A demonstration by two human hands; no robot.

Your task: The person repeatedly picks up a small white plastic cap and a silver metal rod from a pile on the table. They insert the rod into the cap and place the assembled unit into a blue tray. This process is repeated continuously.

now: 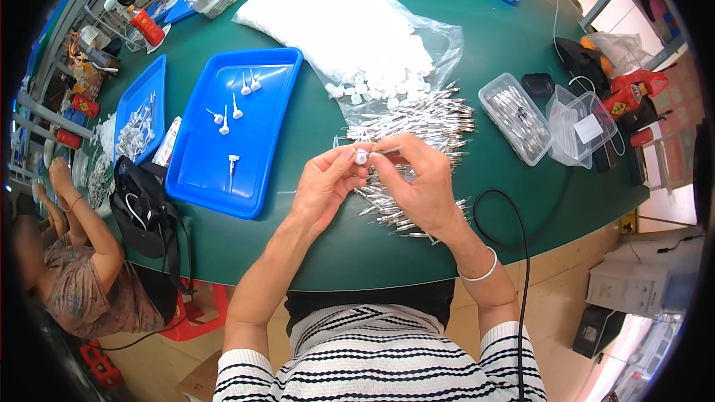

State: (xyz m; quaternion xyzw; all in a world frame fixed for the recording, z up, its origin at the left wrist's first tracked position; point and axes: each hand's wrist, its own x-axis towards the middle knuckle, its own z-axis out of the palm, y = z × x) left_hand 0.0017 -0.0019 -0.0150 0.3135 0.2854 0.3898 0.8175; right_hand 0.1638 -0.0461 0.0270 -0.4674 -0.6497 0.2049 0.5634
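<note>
Above the near part of the green table, my left hand (pixel 325 182) is closed, pinching a small white plastic cap (pixel 362 156) between thumb and fingertips. Close beside it, my right hand (pixel 421 190) is closed on a thin metal rod (pixel 389 151), whose inner end points at the cap. Whether the rod has entered the cap is too small to tell. Beneath and behind my hands lies a loose pile of slim metal rods (pixel 436 119). Loose white caps (pixel 372 89) spill from a large clear plastic bag (pixel 445 39) behind the pile.
Left of my hands, a blue tray (pixel 249 145) holds several capped rods. A second blue tray (pixel 153 74) and a black bag (pixel 141 205) lie farther left. Rightward are a clear box of rods (pixel 514 119) and a black cable (pixel 525 253). Another person (pixel 104 275) sits at left.
</note>
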